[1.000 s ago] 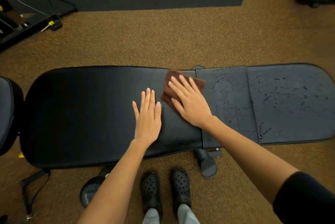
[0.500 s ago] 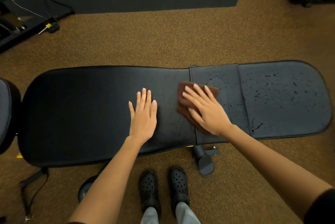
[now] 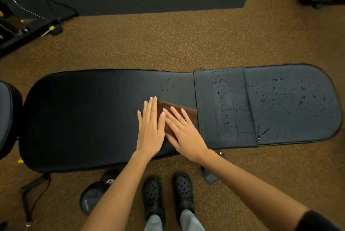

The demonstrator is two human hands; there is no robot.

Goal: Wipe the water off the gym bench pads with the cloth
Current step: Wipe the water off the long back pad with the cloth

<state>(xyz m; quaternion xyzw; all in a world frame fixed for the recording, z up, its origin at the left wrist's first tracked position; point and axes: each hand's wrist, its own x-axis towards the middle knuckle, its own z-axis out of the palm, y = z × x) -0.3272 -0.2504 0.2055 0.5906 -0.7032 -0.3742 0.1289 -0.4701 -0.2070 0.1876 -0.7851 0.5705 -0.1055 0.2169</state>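
Long back pad (image 3: 84, 118) at 9 o'clock, seat pad (image 3: 291, 103) at 3, narrow middle pad (image 3: 222, 107) between them. Cloth (image 3: 188, 114) on the back pad, touching the middle pad's seam. Right hand (image 3: 183, 133) flat on the cloth; left hand (image 3: 150, 131) just beside at 9. Shoes (image 3: 168, 195) at 6 on the floor (image 3: 168, 43).

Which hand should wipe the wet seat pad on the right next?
Probably the right hand: it already presses the cloth flat, beside the droplet-covered seat pad. The left hand rests bare on the long pad, farther away.
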